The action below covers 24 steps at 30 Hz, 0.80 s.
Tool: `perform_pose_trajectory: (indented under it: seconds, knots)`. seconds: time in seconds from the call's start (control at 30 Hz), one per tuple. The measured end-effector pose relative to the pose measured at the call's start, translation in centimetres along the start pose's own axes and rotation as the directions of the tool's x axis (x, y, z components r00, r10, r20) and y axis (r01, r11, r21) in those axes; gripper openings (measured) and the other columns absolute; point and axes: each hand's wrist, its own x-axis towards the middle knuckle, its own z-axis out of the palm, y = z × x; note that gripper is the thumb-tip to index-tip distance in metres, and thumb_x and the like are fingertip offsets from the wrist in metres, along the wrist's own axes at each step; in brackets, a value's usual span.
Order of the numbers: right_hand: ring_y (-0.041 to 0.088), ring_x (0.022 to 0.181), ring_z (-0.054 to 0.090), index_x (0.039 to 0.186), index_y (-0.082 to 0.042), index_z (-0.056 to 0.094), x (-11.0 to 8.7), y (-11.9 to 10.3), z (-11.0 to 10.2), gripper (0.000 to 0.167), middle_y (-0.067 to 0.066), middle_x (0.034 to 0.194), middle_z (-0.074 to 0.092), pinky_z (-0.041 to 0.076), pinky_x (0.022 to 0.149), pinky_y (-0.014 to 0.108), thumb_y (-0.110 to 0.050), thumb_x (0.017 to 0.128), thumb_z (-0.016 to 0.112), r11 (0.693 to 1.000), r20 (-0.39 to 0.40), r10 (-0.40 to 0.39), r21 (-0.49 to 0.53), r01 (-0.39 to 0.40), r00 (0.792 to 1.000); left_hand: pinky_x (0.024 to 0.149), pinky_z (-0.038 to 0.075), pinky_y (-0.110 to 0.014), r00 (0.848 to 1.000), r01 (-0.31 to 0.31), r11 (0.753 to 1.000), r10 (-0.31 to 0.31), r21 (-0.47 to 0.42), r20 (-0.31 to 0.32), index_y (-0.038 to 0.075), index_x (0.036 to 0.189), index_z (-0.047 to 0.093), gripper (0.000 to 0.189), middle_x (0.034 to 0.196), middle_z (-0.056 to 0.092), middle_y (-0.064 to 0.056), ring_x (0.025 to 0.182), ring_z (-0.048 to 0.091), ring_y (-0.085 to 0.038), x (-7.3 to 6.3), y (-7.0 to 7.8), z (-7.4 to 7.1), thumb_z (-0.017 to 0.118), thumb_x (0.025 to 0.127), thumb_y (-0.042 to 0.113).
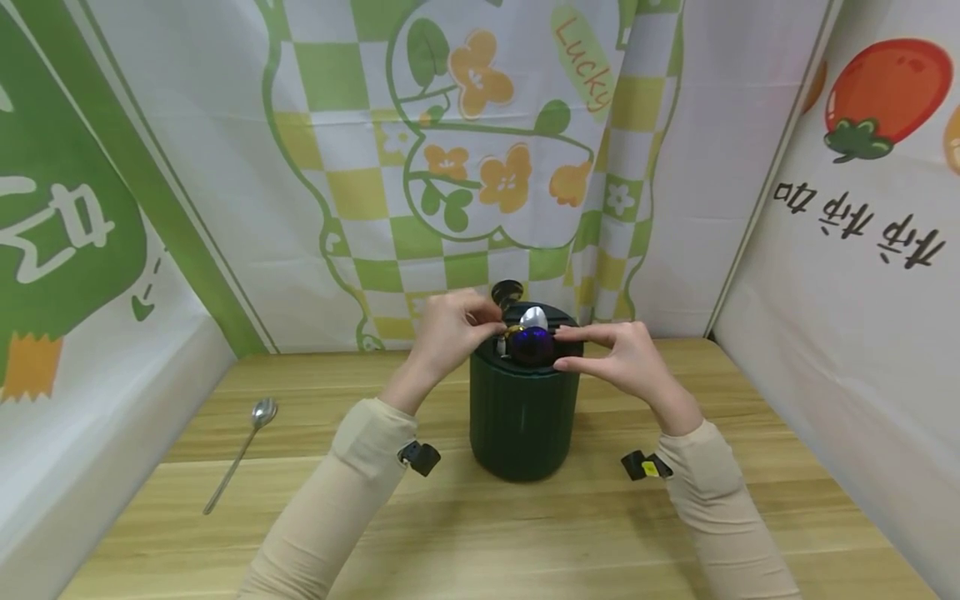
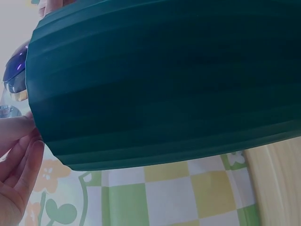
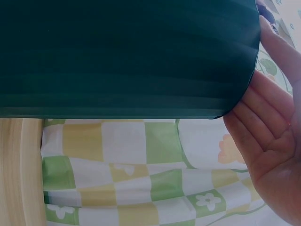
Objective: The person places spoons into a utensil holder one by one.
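A dark green ribbed container (image 1: 522,425) stands upright on the table, with several shiny utensils at its top. Among them are a blue-purple rounded spoon bowl (image 1: 532,347), a silver spoon (image 1: 534,317) behind it and a black round piece (image 1: 507,292) at the back. My left hand (image 1: 455,329) pinches a small shiny utensil (image 1: 502,344) with thumb and fingertips at the left of the rim; most of it is hidden. My right hand (image 1: 618,358) has its fingers nearly straight, thumb and fingertips apart at the right rim beside the blue-purple bowl. In the right wrist view its fingers (image 3: 258,113) lie along the rim.
A silver long-handled spoon (image 1: 243,454) lies on the wooden table (image 1: 465,542) at the left. Behind the container hangs a green-and-yellow checked cloth (image 1: 360,192), and printed white sheets (image 1: 847,333) enclose the sides. Both wrists carry small black cameras.
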Motion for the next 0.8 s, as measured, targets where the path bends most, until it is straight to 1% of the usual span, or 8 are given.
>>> perform_pose_trajectory:
  seconds: [0.13, 0.3, 0.47, 0.63, 0.8]
  knots:
    - [0.016, 0.106, 0.066, 0.107, -0.016, 0.074, -0.04, 0.10, -0.01, 0.036, 0.001, 0.110, 0.071, 0.050, 0.094, 0.033, -0.030, 0.075, 0.080, 1.000, 0.000, -0.019, -0.003, 0.019, 1.000, 0.063, 0.055, -0.022, 1.000, 0.010, 1.000, -0.010, 0.005, 0.025, 0.009, 0.080, 0.075, 0.004, 0.079, 0.070, -0.001, 0.068, 0.066, -0.011, -0.10, 0.06, -0.03, 0.078, 0.077, 0.011]
    - [0.015, 0.106, 0.066, 0.107, -0.016, 0.074, -0.05, 0.11, -0.04, 0.036, 0.000, 0.110, 0.071, 0.050, 0.094, 0.034, -0.030, 0.075, 0.080, 1.000, 0.001, -0.020, -0.022, 0.020, 1.000, 0.063, 0.054, -0.023, 0.999, 0.023, 0.999, -0.025, 0.040, 0.045, 0.010, 0.080, 0.075, 0.004, 0.078, 0.068, 0.000, 0.069, 0.064, -0.011, -0.18, 0.13, -0.09, 0.077, 0.079, 0.014]
    - [0.017, 0.106, 0.066, 0.106, -0.014, 0.074, -0.04, 0.01, 0.07, 0.036, 0.002, 0.109, 0.071, 0.051, 0.093, 0.034, -0.025, 0.073, 0.082, 1.000, -0.008, -0.005, -0.019, 0.005, 1.000, 0.061, 0.053, -0.021, 0.998, 0.028, 0.998, -0.031, 0.058, 0.055, 0.010, 0.080, 0.076, 0.004, 0.075, 0.066, 0.001, 0.068, 0.062, -0.010, -0.23, 0.09, -0.07, 0.077, 0.079, 0.014]
    - [0.021, 0.106, 0.066, 0.105, -0.012, 0.074, 0.03, 0.03, 0.13, 0.037, 0.005, 0.109, 0.071, 0.051, 0.092, 0.037, -0.018, 0.071, 0.083, 1.000, -0.017, -0.004, -0.005, 0.004, 1.000, 0.060, 0.052, -0.021, 0.997, 0.020, 0.996, -0.025, 0.082, 0.069, 0.010, 0.079, 0.077, 0.004, 0.073, 0.066, 0.001, 0.065, 0.062, -0.010, -0.23, 0.03, -0.02, 0.077, 0.078, 0.013]
    - [0.017, 0.106, 0.066, 0.106, -0.015, 0.074, 0.00, -0.03, 0.05, 0.036, 0.001, 0.109, 0.071, 0.051, 0.092, 0.034, -0.025, 0.072, 0.082, 1.000, -0.011, 0.004, -0.023, -0.005, 1.000, 0.060, 0.052, -0.022, 0.997, 0.018, 0.995, -0.025, 0.096, 0.072, 0.010, 0.079, 0.077, 0.004, 0.073, 0.065, 0.001, 0.065, 0.061, -0.010, -0.32, -0.16, 0.08, 0.077, 0.078, 0.014]
